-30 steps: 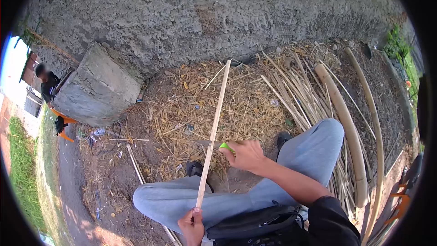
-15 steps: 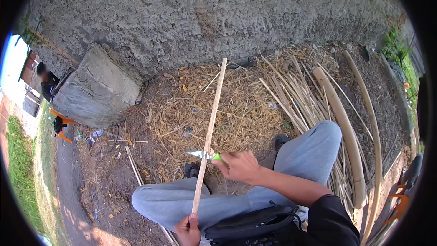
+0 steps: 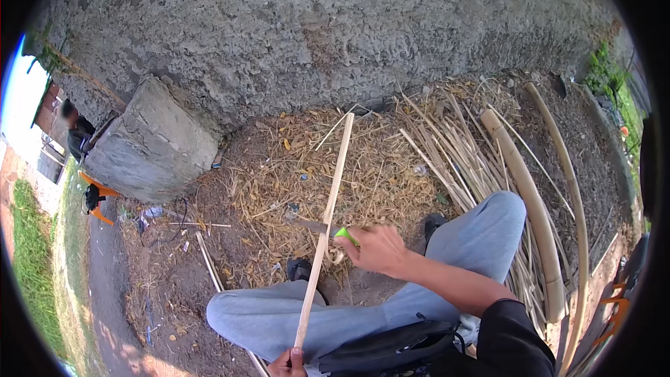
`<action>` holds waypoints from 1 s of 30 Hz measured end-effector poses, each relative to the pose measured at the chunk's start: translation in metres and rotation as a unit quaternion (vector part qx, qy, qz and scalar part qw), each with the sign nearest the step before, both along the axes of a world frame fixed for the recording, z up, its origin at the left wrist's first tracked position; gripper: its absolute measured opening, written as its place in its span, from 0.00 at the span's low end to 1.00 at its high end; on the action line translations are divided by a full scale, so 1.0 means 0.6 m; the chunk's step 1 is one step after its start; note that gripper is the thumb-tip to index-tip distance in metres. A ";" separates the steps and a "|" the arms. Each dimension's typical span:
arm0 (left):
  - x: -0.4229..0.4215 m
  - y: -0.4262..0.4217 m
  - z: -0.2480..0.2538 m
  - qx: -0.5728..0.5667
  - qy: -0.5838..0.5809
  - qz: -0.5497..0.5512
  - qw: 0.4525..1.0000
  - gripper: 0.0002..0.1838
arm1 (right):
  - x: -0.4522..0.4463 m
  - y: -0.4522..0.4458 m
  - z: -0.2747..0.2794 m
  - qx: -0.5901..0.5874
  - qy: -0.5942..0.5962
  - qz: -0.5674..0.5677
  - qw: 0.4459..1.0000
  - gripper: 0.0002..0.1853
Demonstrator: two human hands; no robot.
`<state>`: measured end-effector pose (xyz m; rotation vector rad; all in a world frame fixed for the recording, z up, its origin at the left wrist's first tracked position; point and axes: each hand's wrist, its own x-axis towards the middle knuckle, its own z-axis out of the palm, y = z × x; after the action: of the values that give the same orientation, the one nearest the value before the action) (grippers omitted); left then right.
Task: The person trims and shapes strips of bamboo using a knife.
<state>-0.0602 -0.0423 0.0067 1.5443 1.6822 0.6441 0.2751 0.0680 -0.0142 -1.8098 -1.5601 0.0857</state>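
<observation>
A long pale bamboo strip [image 3: 334, 193] slants up and away from my lap across the middle of the view. My left hand [image 3: 287, 364] grips its near end, thumb on top, at the bottom edge. My right hand [image 3: 377, 248] is closed round the green handle of a knife [image 3: 314, 225]. The knife's blade lies across the strip around its middle and points left. A small curled shaving [image 3: 339, 257] shows just below the right hand's fingers.
Split bamboo strips [image 3: 457, 150] lie heaped at the right, beside a thick bamboo pole [image 3: 523, 188] and a thinner curved one [image 3: 569, 181]. A concrete block [image 3: 157, 141] stands at the left, a person [image 3: 77, 129] behind it. A rough wall [image 3: 335, 21] runs across the back.
Over the last second, the blade has moved down along the strip and then back up a little. The strip's far end now sits lower in view. Both hands keep their hold.
</observation>
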 end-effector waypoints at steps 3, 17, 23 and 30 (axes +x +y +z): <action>-0.005 -0.015 0.019 0.000 0.010 -0.025 1.000 0.20 | 0.027 0.007 -0.004 -0.113 0.069 0.005 0.991 0.21; -0.024 -0.035 0.043 -0.022 0.062 -0.054 0.996 0.19 | 0.087 0.038 -0.058 -0.094 -0.026 -0.042 0.994 0.18; -0.042 -0.048 0.056 -0.020 0.032 -0.051 0.998 0.19 | 0.073 0.034 -0.089 -0.095 -0.049 -0.026 0.994 0.21; -0.086 -0.072 0.071 -0.096 0.028 -0.022 0.995 0.20 | 0.089 0.042 -0.115 -0.114 -0.039 0.005 0.993 0.24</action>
<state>-0.1117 -0.0853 0.0493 1.4710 1.6935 0.4063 0.3288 0.0930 -0.0832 -2.0034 -1.6706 0.2080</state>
